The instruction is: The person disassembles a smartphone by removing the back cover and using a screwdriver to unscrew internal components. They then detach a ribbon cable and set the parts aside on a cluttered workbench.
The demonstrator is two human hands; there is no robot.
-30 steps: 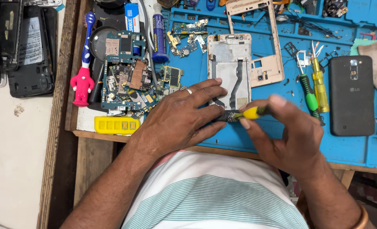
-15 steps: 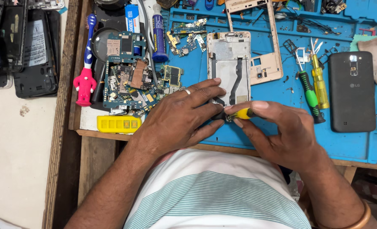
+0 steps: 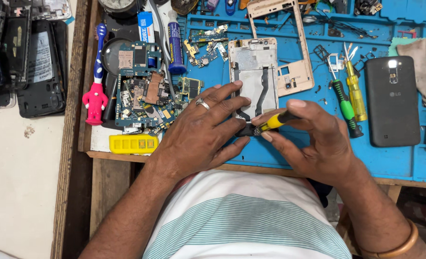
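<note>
Right hand [image 3: 318,139] pinches a yellow screwdriver [image 3: 272,123]; left hand [image 3: 201,132], fingers spread, steadies the opened phone [image 3: 253,79], seemingly touching its lower end.

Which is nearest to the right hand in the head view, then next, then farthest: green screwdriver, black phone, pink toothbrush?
From the right hand:
1. Green screwdriver, just above, on its far side.
2. Black phone, farther out on the mat's edge.
3. Pink toothbrush, far across, past the left hand.
</note>
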